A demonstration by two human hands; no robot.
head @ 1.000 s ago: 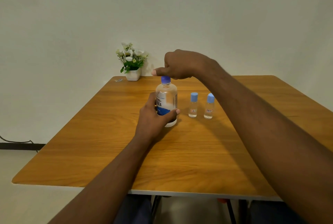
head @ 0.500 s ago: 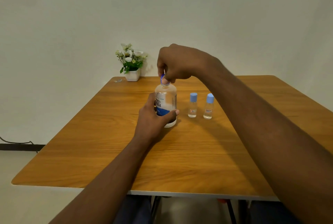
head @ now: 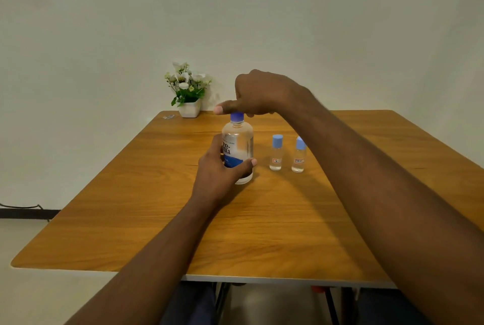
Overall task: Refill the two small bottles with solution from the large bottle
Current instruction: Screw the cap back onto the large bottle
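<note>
The large clear bottle [head: 239, 138] with a blue label stands upright on the wooden table [head: 262, 233], near its middle. My left hand [head: 222, 170] grips its lower body from the left. My right hand [head: 259, 94] is on top, thumb and fingers pinching the blue cap [head: 237, 116]. To the right stand two small clear bottles with light-blue caps, one [head: 276, 153] nearer the large bottle and the other [head: 298, 155] partly behind my right forearm. Both small bottles are capped.
A white pot of artificial flowers [head: 188, 89] stands at the table's far left edge by the wall, with a small clear scrap [head: 168, 116] beside it. A dark cable [head: 23, 207] runs along the floor at left.
My right hand has turned on the cap: the thumb now points left again as it did a second ago, after curling down over the cap. The bottle and my left hand stay put.
</note>
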